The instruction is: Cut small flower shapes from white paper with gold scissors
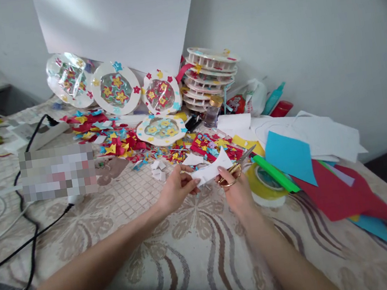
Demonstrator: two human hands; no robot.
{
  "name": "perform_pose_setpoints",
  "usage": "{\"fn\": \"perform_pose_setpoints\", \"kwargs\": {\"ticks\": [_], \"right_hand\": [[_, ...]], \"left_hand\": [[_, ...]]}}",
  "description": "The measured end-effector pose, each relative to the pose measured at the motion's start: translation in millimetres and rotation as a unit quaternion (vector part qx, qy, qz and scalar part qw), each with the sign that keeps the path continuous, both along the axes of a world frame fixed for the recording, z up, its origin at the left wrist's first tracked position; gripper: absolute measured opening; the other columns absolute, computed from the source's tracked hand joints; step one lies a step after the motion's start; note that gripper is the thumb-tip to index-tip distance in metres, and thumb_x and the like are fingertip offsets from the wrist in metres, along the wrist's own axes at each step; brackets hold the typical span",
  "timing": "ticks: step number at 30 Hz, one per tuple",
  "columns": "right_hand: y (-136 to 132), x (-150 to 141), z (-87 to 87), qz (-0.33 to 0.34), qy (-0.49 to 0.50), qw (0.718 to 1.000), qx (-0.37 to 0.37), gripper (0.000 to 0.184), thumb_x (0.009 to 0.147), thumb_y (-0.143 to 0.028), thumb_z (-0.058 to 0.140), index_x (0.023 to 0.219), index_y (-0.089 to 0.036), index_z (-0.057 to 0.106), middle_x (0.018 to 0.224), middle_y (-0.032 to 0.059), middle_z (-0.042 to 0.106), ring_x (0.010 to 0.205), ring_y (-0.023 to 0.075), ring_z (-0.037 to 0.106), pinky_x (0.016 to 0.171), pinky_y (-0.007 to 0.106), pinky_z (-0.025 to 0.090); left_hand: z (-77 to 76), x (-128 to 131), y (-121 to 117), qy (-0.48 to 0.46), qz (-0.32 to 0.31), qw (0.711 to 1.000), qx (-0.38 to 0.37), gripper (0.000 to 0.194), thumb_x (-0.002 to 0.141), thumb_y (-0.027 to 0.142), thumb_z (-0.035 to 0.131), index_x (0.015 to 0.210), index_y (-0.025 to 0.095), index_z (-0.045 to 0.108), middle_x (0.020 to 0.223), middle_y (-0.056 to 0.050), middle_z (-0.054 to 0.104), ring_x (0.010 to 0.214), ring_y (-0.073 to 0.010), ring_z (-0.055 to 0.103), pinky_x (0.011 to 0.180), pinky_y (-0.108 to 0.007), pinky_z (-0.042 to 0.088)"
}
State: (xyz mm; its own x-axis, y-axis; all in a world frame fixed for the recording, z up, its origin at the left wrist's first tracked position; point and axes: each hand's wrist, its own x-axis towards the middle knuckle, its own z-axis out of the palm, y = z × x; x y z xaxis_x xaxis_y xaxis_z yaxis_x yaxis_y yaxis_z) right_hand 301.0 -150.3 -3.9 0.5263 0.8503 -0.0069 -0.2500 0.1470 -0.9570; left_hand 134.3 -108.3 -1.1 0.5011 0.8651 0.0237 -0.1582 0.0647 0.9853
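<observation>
Over the patterned tablecloth (pixel 187 232), my left hand (pixel 178 188) pinches the left end of a curved white paper piece (pixel 211 169). My right hand (pixel 234 187) is closed around gold-handled scissors (pixel 243 158), whose blades point up and to the right. Its thumb lies by the right end of the same paper. Small folded white bits (pixel 158 170) sit just beyond my left hand. Behind the paper spreads a heap of red, yellow and blue paper scraps (pixel 215 144).
Round white flower-decorated discs (pixel 115 88) lean along the back, beside a stack of white rings (pixel 210 75). A glass jar (pixel 212 112) stands near them. Rightward lie a tape roll (pixel 268 177), a green cutter-like stick (pixel 275 173) and coloured sheets (pixel 332 188). Black cables (pixel 30 240) run at left.
</observation>
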Motion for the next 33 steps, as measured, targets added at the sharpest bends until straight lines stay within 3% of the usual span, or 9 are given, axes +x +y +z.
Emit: {"fn": "perform_pose_setpoints", "kwargs": {"ticks": [8, 15, 23, 29, 33], "right_hand": [[-0.8, -11.1, 0.3, -0.027, 0.049, 0.998, 0.022, 0.027, 0.065, -0.030, 0.074, 0.085, -0.017, 0.061, 0.065, -0.0009, 0.067, 0.055, 0.0132, 0.061, 0.047, 0.023, 0.043], [-0.9, -13.6, 2.5, -0.039, 0.074, 0.996, 0.022, 0.028, 0.064, -0.027, 0.074, 0.089, -0.018, 0.062, 0.067, -0.0013, 0.069, 0.058, 0.0139, 0.063, 0.049, 0.023, 0.043], [-7.4, -33.5, 3.4, -0.007, 0.094, 0.995, 0.039, 0.023, 0.068, -0.025, 0.072, 0.090, -0.020, 0.064, 0.076, -0.0004, 0.072, 0.067, 0.0142, 0.066, 0.054, 0.023, 0.045], [-9.6, -40.7, 1.3, 0.010, 0.102, 0.994, 0.041, 0.024, 0.069, -0.024, 0.072, 0.092, -0.019, 0.065, 0.080, 0.0012, 0.072, 0.069, 0.0142, 0.066, 0.053, 0.022, 0.046], [-9.0, -41.2, -0.3, 0.016, 0.098, 0.995, 0.032, 0.026, 0.068, -0.026, 0.072, 0.092, -0.019, 0.063, 0.078, 0.0014, 0.072, 0.068, 0.0151, 0.067, 0.052, 0.023, 0.045]], "left_hand": [[0.5, -0.4, 11.3, -0.091, 0.066, 0.984, -0.136, 0.032, 0.065, 0.032, 0.079, 0.078, 0.011, 0.059, 0.066, -0.003, 0.067, 0.061, -0.0098, 0.064, 0.066, -0.022, 0.053], [6.3, 0.6, 6.0, -0.141, 0.097, 0.960, -0.223, 0.021, 0.073, 0.020, 0.073, 0.070, 0.013, 0.053, 0.068, -0.002, 0.066, 0.068, -0.0103, 0.066, 0.066, -0.019, 0.053], [1.2, 6.4, 2.5, -0.212, 0.100, 0.948, -0.214, 0.026, 0.068, 0.023, 0.077, 0.068, 0.012, 0.055, 0.070, -0.004, 0.067, 0.069, -0.0098, 0.065, 0.071, -0.019, 0.052], [1.2, 4.5, 3.8, -0.231, 0.111, 0.945, -0.202, 0.028, 0.067, 0.024, 0.078, 0.084, 0.012, 0.060, 0.069, -0.001, 0.065, 0.065, -0.0088, 0.063, 0.067, -0.020, 0.051], [1.4, 4.1, 4.4, -0.216, 0.096, 0.951, -0.198, 0.031, 0.065, 0.031, 0.079, 0.078, 0.011, 0.060, 0.066, -0.001, 0.064, 0.062, -0.0074, 0.060, 0.065, -0.019, 0.049]]}}
